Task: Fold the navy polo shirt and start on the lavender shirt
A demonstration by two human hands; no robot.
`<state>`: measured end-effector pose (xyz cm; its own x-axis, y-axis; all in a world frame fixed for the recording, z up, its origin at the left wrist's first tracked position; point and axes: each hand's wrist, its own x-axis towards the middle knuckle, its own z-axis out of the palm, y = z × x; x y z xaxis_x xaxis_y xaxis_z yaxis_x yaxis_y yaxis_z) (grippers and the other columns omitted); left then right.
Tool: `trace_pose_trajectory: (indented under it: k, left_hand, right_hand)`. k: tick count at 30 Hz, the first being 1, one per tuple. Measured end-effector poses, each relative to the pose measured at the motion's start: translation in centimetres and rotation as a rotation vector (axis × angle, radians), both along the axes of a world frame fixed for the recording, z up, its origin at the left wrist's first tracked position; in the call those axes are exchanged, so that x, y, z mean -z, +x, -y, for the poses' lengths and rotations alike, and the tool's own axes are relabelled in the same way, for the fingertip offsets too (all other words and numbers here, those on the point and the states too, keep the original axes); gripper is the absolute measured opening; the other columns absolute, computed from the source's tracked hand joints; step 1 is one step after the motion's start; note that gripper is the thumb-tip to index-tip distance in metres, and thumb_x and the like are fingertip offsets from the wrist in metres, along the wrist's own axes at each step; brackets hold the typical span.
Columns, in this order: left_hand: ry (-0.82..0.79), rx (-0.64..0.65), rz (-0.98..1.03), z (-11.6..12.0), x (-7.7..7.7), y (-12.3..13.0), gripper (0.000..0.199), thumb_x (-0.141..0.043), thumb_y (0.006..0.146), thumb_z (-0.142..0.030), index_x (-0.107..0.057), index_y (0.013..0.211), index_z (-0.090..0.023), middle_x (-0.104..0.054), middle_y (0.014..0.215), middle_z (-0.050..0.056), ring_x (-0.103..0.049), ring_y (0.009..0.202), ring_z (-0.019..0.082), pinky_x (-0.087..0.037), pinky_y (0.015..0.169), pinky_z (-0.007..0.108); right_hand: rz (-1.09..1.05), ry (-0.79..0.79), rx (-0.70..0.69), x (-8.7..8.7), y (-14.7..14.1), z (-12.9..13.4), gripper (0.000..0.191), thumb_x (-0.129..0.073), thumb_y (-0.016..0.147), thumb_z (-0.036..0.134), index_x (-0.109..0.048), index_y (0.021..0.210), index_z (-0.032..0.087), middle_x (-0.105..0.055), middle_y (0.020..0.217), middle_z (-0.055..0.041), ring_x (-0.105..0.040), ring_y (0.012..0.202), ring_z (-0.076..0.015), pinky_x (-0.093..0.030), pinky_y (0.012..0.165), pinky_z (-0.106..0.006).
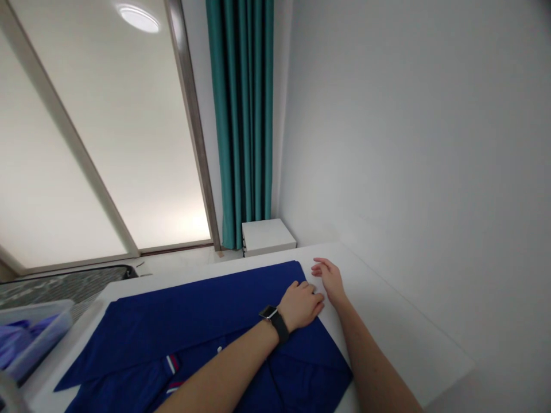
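Note:
A navy blue polo shirt [193, 327] lies flat and folded on a white table [396, 327], with a red-and-white striped collar trim and small pale buttons. My left hand [300, 305], a black-strapped watch on its wrist, rests on the shirt at its right edge, fingers together and holding nothing that I can see. My right hand [329, 279] lies just beyond it on the bare tabletop, fingers lightly curled, touching only the table, close to the shirt's far corner.
A transparent plastic bin [37, 338] holding blue-violet fabric stands beyond the table's left edge. A dark grey case [64, 287] lies behind it. Further off are a white cabinet [267, 237], a teal curtain [241, 115] and a frosted glass door [107, 132]. A white wall [408, 143] rises on the right.

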<state>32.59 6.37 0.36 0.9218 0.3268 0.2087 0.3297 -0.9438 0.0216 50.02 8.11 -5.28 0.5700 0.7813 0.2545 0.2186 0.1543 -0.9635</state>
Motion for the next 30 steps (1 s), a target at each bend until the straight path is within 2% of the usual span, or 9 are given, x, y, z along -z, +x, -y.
trace_pose_trajectory:
  k: [5, 9, 12, 15, 18, 22, 25, 28, 30]
  left_hand:
    - [-0.062, -0.079, 0.008, -0.20, -0.11, 0.33, 0.029, -0.053, 0.092, -0.047, -0.060, 0.097, -0.020, -0.067, 0.097, 0.008, -0.061, 0.096, 0.025, -0.044, 0.082, 0.038]
    - [-0.088, -0.147, -0.015, -0.01, -0.20, 0.50, 0.015, -0.052, 0.092, -0.030, -0.058, 0.101, -0.020, -0.067, 0.100, 0.008, -0.060, 0.098, 0.024, -0.044, 0.084, 0.038]
    - [-0.106, -0.137, -0.002, -0.01, -0.18, 0.45, 0.018, -0.047, 0.092, -0.021, -0.060, 0.104, -0.021, -0.066, 0.101, 0.008, -0.060, 0.098, 0.023, -0.044, 0.085, 0.037]
    - [-0.142, -0.111, -0.022, -0.27, -0.24, 0.24, 0.024, -0.042, 0.093, -0.019, -0.066, 0.092, -0.022, -0.066, 0.095, 0.007, -0.061, 0.094, 0.022, -0.045, 0.082, 0.036]
    - [-0.150, -0.108, -0.034, -0.42, -0.39, 0.10, 0.023, -0.044, 0.093, -0.025, -0.066, 0.087, -0.021, -0.066, 0.091, 0.007, -0.062, 0.090, 0.022, -0.046, 0.080, 0.035]
    - [-0.154, -0.120, -0.017, -0.08, -0.26, 0.29, 0.020, -0.053, 0.090, -0.038, -0.062, 0.088, -0.020, -0.066, 0.094, 0.007, -0.062, 0.094, 0.025, -0.046, 0.083, 0.038]
    - [-0.157, -0.167, 0.004, 0.19, 0.10, 0.54, 0.009, -0.051, 0.089, -0.025, -0.058, 0.093, -0.020, -0.066, 0.097, 0.008, -0.062, 0.096, 0.025, -0.046, 0.083, 0.037]
    - [-0.165, -0.188, 0.018, 0.03, -0.02, 0.41, 0.016, -0.048, 0.087, -0.017, -0.054, 0.102, -0.020, -0.066, 0.100, 0.008, -0.062, 0.093, 0.023, -0.046, 0.081, 0.034]
    - [-0.172, -0.188, 0.038, -0.51, -0.67, 0.02, 0.021, -0.047, 0.087, -0.015, -0.051, 0.107, -0.020, -0.064, 0.103, 0.007, -0.062, 0.093, 0.022, -0.046, 0.079, 0.033]
  right_hand:
    - [-0.069, 0.025, 0.017, -0.10, 0.02, 0.13, 0.039, -0.051, 0.075, 0.046, -0.066, 0.094, 0.016, -0.068, 0.072, -0.0040, -0.064, 0.062, -0.0169, -0.053, 0.063, -0.032]
    - [-0.087, 0.034, 0.029, -0.16, -0.15, 0.17, 0.037, -0.054, 0.074, 0.046, -0.067, 0.092, 0.016, -0.068, 0.070, -0.0032, -0.063, 0.060, -0.0165, -0.053, 0.062, -0.031]
    - [-0.093, 0.036, 0.034, -0.16, -0.17, 0.16, 0.037, -0.054, 0.074, 0.046, -0.067, 0.092, 0.017, -0.068, 0.069, -0.0028, -0.062, 0.060, -0.0163, -0.052, 0.061, -0.031]
    - [-0.096, 0.036, 0.035, -0.13, -0.17, 0.15, 0.036, -0.054, 0.074, 0.046, -0.067, 0.092, 0.017, -0.068, 0.069, -0.0028, -0.062, 0.060, -0.0164, -0.052, 0.061, -0.031]
    - [-0.096, 0.034, 0.031, -0.14, -0.22, 0.16, 0.036, -0.054, 0.074, 0.045, -0.067, 0.092, 0.017, -0.068, 0.069, -0.0028, -0.062, 0.060, -0.0165, -0.051, 0.061, -0.031]
    - [-0.089, 0.034, 0.020, -0.23, -0.30, 0.21, 0.036, -0.054, 0.073, 0.046, -0.066, 0.091, 0.017, -0.067, 0.069, -0.0028, -0.062, 0.061, -0.0166, -0.051, 0.061, -0.031]
    - [-0.082, 0.034, 0.020, -0.28, -0.28, 0.25, 0.036, -0.053, 0.073, 0.045, -0.066, 0.091, 0.017, -0.067, 0.069, -0.0030, -0.061, 0.060, -0.0168, -0.051, 0.061, -0.031]
    - [-0.072, 0.030, 0.020, -0.28, -0.26, 0.28, 0.036, -0.052, 0.073, 0.044, -0.066, 0.092, 0.016, -0.067, 0.069, -0.0030, -0.061, 0.060, -0.0167, -0.050, 0.060, -0.030]
    - [-0.061, 0.025, 0.017, -0.27, -0.29, 0.30, 0.036, -0.051, 0.073, 0.043, -0.065, 0.093, 0.016, -0.067, 0.069, -0.0024, -0.058, 0.058, -0.0155, -0.048, 0.058, -0.029]
